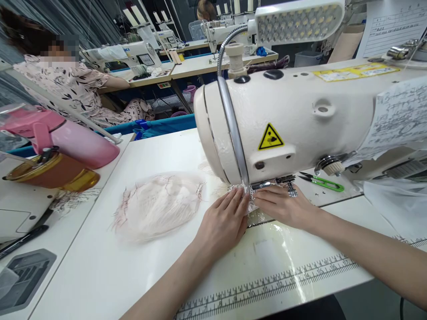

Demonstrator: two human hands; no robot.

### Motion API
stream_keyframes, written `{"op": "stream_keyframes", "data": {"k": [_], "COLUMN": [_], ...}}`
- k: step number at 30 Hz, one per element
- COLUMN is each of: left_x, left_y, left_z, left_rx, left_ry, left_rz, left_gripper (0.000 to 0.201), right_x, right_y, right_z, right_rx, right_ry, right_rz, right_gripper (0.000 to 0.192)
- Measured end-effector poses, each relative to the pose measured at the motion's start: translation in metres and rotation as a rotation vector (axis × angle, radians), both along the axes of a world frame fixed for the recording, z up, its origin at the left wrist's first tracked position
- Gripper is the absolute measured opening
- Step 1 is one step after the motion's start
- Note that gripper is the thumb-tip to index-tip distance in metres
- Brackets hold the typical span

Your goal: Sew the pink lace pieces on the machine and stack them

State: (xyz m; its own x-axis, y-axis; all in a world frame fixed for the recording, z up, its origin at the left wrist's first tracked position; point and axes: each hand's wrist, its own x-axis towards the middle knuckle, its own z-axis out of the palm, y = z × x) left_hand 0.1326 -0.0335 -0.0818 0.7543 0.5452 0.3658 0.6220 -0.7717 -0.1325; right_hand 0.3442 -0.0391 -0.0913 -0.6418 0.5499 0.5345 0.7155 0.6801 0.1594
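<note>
A pink bottle with a lid and handle stands at the left beside an amber-coloured cup; the bottle's contents are hidden, and it is unclear whether the cup's colour comes from its wall or a drink inside. At the lower left, a grey tray has a pale, translucent piece in it. Farther back are a pink basket beneath a far table and a translucent bin; what either holds is too small to tell.

A small piece of white lace lies at the needle end of a sewing machine, between the fingertips of both hands. The left hand rests flat, its fingers outstretched and close together, the tips on the lace's left edge; it grips nothing visible. The right hand reaches in from the other side, fingers extended and nearly together, tips at the lace's right edge beneath a metal attachment. Whether those fingers pinch the lace cannot be told.

A bundle of sheer pale fabric with loose reddish threads lies on the white table, left of the left hand. Green-handled thread snips lie beyond the right hand, and a printed ruler runs along the near edge.
</note>
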Motion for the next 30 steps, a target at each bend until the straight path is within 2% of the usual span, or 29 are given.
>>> {"op": "stream_keyframes", "data": {"k": [7,12,16,27,30], "left_x": [0.001,0.003,0.005,0.007,0.007], "left_y": [-0.002,-0.004,-0.004,0.001,0.001], "left_z": [-0.003,-0.002,-0.004,-0.004,-0.004], "left_rx": [0.004,0.007,0.019,0.006,0.043], "left_ry": [0.004,0.009,0.008,-0.014,-0.039], "left_rz": [0.001,0.002,0.016,0.054,0.005], "left_gripper": [0.039,0.038,0.037,0.035,0.031], "right_x": [-0.001,0.002,0.004,0.002,0.001], "right_y": [-0.001,0.0,0.003,0.002,0.003], "right_z": [0.001,0.0,-0.001,0.013,0.013], "right_rx": [-0.013,-0.053,-0.013,-0.038,-0.012], "right_ry": [-0.036,-0.014,0.004,-0.094,-0.126], "right_rz": [-0.071,-0.067,-0.069,-0.147,-0.174], "right_gripper": [0.027,0.029,0.03,0.03,0.033]}}
